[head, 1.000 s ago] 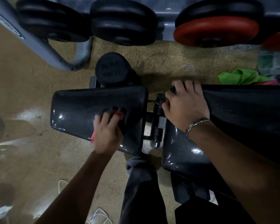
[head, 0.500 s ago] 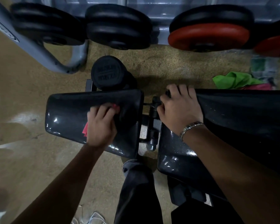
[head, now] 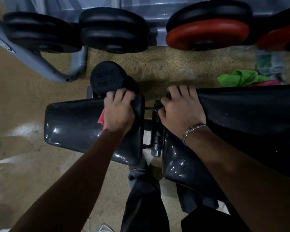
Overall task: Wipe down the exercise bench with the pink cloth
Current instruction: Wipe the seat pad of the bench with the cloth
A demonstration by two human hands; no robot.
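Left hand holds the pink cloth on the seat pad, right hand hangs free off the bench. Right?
Not quite. The right hand isn't free: in the head view its fingers curl over the far corner of the back pad. The rest holds: the left hand holds the pink cloth on the seat pad.

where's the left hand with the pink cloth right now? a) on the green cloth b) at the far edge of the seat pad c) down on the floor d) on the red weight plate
b: the left hand holds the pink cloth on the seat pad, its fingers curled over the far edge.
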